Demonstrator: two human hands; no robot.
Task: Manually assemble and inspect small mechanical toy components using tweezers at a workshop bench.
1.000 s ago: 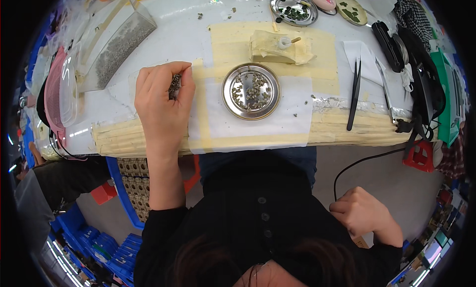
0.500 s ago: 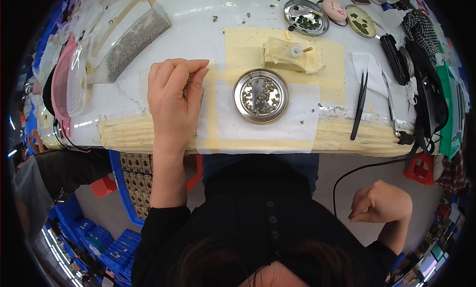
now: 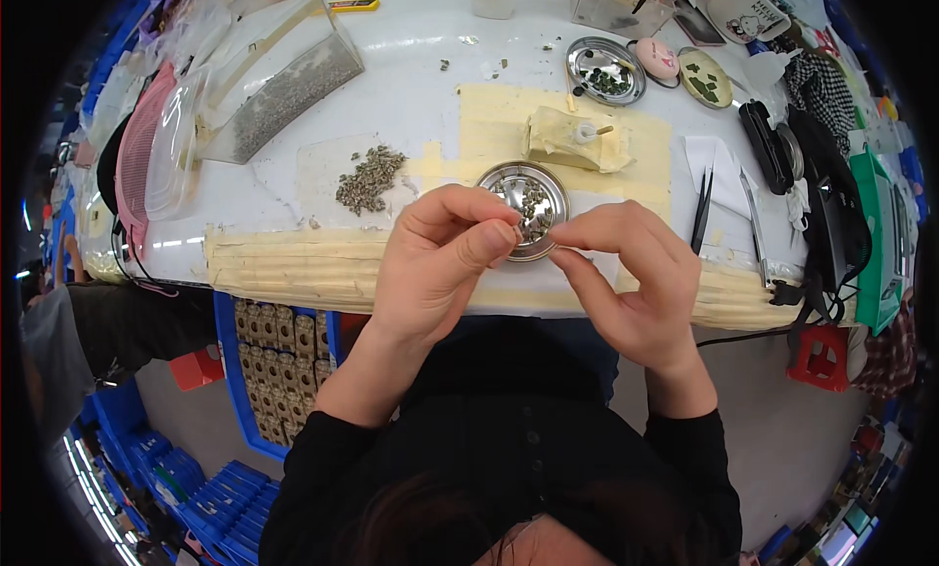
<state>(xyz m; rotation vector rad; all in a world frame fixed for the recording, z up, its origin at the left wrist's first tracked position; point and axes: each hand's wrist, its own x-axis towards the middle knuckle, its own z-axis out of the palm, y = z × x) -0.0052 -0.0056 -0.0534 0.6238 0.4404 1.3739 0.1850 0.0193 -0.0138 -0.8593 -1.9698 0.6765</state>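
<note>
Both hands meet above the near side of a round metal dish (image 3: 486,189) that holds many tiny metallic pieces (image 3: 533,199). My left hand (image 3: 430,268) pinches thumb and forefinger together at the dish's near left. Whatever sits in that pinch is too small to make out. Facing it from the right, my right hand (image 3: 636,287) has its thumb and forefinger drawn close in a pinch, and I cannot make out what is between them. Beyond my left hand lies a loose pile of small grey-brown metal parts (image 3: 369,180) on a clear sheet.
A tape-covered block (image 3: 577,145) with a short peg stands behind the dish. Black tweezers (image 3: 702,212) and a silver tool (image 3: 755,228) lie at right. Farther back are a plate of dark green bits (image 3: 606,72) and a clear box of granules (image 3: 293,96). A blue tray (image 3: 256,431) sits below the table.
My left hand has moved right from over the pile, which is now uncovered. My right hand has come up from beside my body to the dish, facing the left.
</note>
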